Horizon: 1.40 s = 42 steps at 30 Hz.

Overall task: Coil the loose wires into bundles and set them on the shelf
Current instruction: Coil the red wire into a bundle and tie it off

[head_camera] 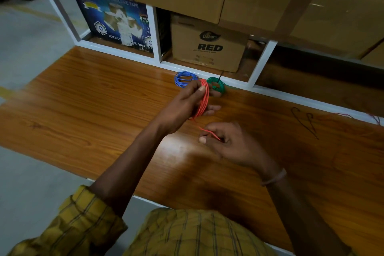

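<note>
Red wire [202, 101], thin, light and likely springy, loops around your left hand [185, 104], thumb pinching the coil above the counter [99, 93]. Your right hand [226, 141] pinches the loose tail; keep gripping across all strands so nothing uncoils.

Glossy wooden shelf board [93, 93], blue wire coil [184, 78] and green wire coil [218, 86] at its back edge
</note>
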Each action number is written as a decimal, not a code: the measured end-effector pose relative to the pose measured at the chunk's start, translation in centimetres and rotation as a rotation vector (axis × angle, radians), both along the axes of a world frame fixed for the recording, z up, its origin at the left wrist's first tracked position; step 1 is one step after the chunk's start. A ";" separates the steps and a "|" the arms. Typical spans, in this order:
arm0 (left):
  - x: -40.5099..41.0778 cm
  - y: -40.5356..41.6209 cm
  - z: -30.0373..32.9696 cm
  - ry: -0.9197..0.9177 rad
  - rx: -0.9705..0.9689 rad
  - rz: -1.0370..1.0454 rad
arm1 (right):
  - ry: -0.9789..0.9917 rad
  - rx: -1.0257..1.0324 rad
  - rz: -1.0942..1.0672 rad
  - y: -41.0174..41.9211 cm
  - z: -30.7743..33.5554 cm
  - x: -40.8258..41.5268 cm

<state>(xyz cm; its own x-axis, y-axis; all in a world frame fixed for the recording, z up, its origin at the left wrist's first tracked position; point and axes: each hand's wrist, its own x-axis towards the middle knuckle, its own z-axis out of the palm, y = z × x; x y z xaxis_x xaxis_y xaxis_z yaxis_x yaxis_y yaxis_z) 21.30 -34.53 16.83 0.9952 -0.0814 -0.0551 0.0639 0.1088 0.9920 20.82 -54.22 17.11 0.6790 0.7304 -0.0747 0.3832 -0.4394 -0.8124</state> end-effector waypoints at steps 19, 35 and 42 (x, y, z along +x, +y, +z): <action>-4.1 0.0 -1.3 0.080 -0.316 -0.457 | 0.113 0.481 -0.351 -2.6 4.0 10.3; -2.0 -0.4 0.6 0.047 -0.598 -0.142 | 0.309 0.038 -0.040 0.5 -3.3 1.1; -0.7 0.6 -0.2 -0.055 0.049 0.103 | 0.214 0.093 0.183 -1.5 3.1 0.8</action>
